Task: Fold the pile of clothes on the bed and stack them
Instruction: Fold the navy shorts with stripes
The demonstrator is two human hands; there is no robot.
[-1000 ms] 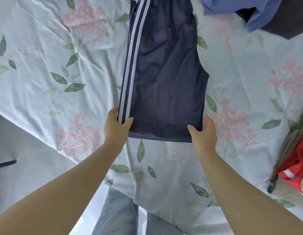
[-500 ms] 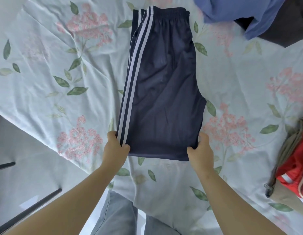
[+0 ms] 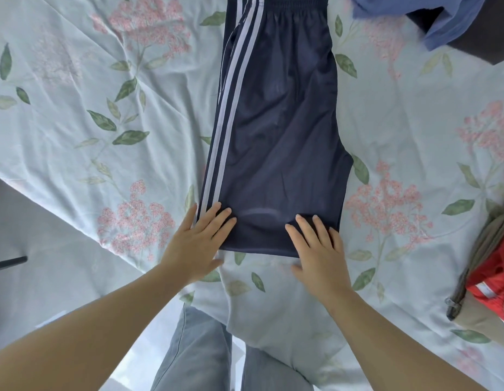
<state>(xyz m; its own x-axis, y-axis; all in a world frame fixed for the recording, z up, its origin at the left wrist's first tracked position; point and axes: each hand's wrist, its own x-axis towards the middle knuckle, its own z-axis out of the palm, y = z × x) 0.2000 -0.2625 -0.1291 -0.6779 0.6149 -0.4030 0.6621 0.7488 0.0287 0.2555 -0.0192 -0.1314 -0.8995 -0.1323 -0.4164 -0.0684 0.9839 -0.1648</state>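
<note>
A moment ago I was pinching the two hem corners of the navy striped shorts (image 3: 279, 131). Now I have let go, and they lie flat on the floral bedsheet (image 3: 76, 108). Both my hands are spread flat with straight fingers, holding nothing. My left hand (image 3: 197, 244) presses the hem corner on the white-striped side, and my right hand (image 3: 320, 249) presses the other corner. The shorts, doubled leg over leg, run from their hem by the bed's near edge to the waistband farther in. I judge the next step is folding hem to waistband. A blue garment (image 3: 448, 26) waits toward the far right corner, and red clothing (image 3: 496, 275) lies at the right edge.
</note>
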